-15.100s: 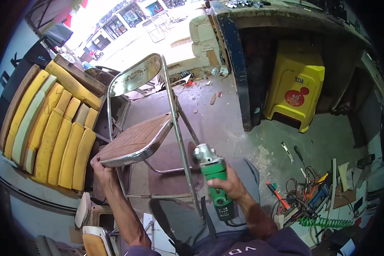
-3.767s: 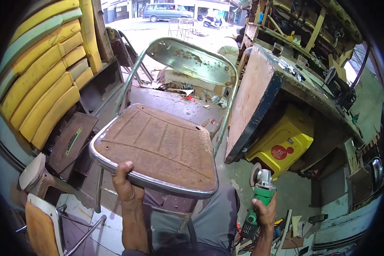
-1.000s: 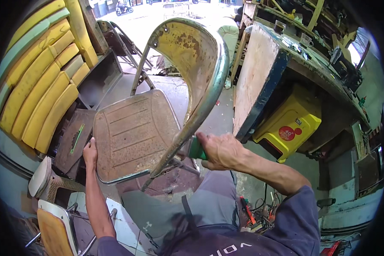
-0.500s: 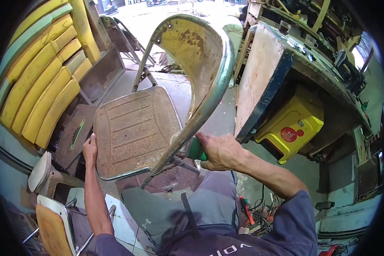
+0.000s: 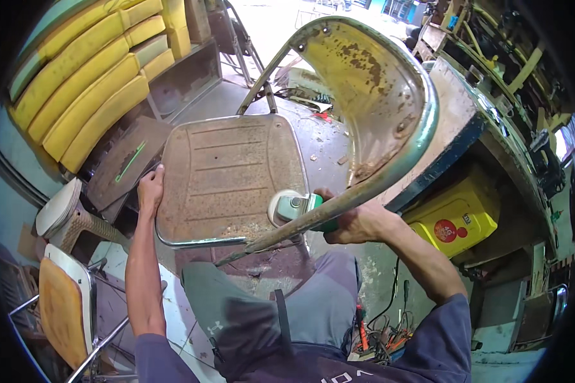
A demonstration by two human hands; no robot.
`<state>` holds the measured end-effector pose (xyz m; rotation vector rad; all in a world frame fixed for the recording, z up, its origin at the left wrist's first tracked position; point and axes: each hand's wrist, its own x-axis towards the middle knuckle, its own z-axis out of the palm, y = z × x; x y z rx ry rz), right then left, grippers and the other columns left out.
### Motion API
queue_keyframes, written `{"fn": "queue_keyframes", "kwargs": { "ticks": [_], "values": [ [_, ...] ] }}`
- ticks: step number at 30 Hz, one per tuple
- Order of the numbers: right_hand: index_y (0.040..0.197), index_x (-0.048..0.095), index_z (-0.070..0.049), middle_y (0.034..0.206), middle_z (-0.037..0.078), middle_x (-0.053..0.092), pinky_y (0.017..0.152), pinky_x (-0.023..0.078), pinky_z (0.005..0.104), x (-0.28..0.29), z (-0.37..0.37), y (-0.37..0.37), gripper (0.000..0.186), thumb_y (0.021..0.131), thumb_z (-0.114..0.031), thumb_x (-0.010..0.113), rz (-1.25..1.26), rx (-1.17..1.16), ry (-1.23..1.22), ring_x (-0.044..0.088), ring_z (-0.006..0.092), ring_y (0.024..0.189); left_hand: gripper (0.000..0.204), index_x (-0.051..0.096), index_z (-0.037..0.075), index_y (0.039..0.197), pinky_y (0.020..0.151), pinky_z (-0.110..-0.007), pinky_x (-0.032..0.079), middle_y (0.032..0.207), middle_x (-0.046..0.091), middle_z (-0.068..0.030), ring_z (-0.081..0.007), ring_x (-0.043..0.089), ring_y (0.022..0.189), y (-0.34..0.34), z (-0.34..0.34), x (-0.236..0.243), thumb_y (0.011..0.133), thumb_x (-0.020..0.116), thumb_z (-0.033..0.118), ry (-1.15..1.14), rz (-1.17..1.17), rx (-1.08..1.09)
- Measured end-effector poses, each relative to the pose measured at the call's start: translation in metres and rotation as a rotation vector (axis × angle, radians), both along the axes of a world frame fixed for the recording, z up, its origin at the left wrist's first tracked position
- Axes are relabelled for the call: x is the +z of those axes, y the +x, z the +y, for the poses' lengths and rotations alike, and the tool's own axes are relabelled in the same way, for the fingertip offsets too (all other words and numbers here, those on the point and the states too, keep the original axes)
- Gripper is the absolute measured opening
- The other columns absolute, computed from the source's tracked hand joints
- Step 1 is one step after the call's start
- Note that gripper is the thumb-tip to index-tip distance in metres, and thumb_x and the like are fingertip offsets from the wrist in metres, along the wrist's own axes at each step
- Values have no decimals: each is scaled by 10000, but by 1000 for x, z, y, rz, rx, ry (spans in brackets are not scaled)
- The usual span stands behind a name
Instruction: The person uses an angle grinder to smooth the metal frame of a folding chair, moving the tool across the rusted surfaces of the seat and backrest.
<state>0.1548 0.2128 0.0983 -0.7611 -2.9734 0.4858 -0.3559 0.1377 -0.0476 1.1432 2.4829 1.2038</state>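
Note:
A metal folding chair stands in front of me, its rusty ribbed seat (image 5: 230, 163) facing up and its curved backrest (image 5: 358, 76) rising on the right. My left hand (image 5: 151, 190) grips the seat's left edge, fingers closed round it. In my right hand (image 5: 364, 220) is a green angle grinder (image 5: 295, 208), its round pale disc at the seat's right front part, close to or touching the surface. The rusty backrest tube (image 5: 338, 205) crosses in front of the grinder's body and hides part of it. Pale flakes lie along the seat's front edge.
Yellow foam pads (image 5: 83, 96) are stacked at the far left. A chair with a worn tan seat (image 5: 67, 309) stands near left. A wooden workbench (image 5: 450, 127) is on the right, with a yellow container (image 5: 457, 220) under it. Tools and cables (image 5: 390, 332) lie on the floor near right.
The view has shifted, so the chair sits farther right in it. The grinder's head, earlier mostly hidden by the backrest tube, now shows over the seat. Both hands keep their holds.

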Motion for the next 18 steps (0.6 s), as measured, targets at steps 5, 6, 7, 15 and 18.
{"fn": "queue_keyframes", "kwargs": {
  "ticks": [5,6,7,15,18],
  "values": [
    [1311,455,-86,902,227,647,724,518,499,21,11,-20,640,756,-237,736,-149,40,-227,675,407,826,622,716,-6,888,772,-454,490,870,700,-254,-388,677,829,4,2,0,997,529,577,16,-50,-2],
    [1323,440,-83,906,233,648,724,517,498,27,11,-24,649,763,-234,731,-229,29,-263,676,414,832,625,715,-6,885,772,-452,490,868,701,-252,-382,678,829,2,1,-1,994,530,581,11,-52,-2],
    [1347,409,-83,930,239,659,734,514,511,23,13,-23,654,785,-231,711,-237,-5,-258,683,419,859,628,715,-6,882,772,-449,490,866,702,-250,-376,679,828,2,2,-1,991,531,585,10,-54,-3],
    [1344,389,-92,971,239,680,786,521,522,13,15,-27,643,801,-225,707,-147,34,-168,690,437,902,631,722,8,897,767,-437,490,846,709,-228,-349,677,803,3,1,2,974,534,605,12,-57,21],
    [1298,385,-94,949,228,676,802,521,524,14,14,-29,609,802,-226,714,-188,40,-223,687,445,901,632,731,9,922,777,-440,492,865,719,-226,-349,692,829,7,3,6,973,536,607,-33,-71,24]
  ]
}}
